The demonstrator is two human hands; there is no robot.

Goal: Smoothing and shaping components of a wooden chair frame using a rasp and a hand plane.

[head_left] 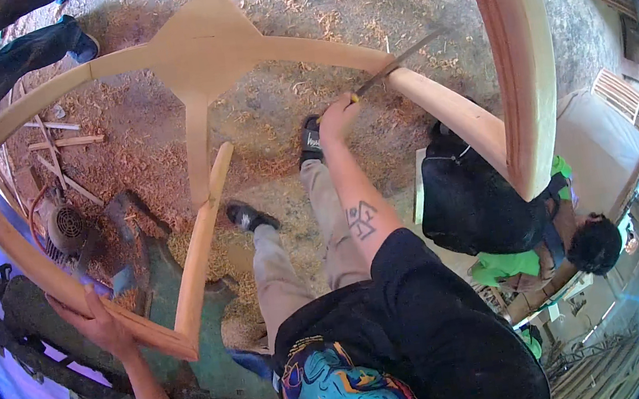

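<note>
A large pale wooden furniture frame (209, 49) spreads across the view, with curved arms running out from a broad flat hub. My left hand (100, 326) grips the curved outer rail (33, 270) at the lower left, thumb on one side and fingers on the other. In my right hand (338, 121) is a long flat file (406, 57), held by its yellow handle, of which only a little shows. Its dark blade lies across the right arm of the frame (443, 104), near a joint. A thick upright piece (521, 55) rises close to the camera.
Wood shavings (153, 140) and scrap strips (61, 143) litter the floor. An electric motor (66, 226) and green machine base stand at left. Another person in green, with a black backpack (471, 197), is at right; someone's leg (31, 59) shows upper left.
</note>
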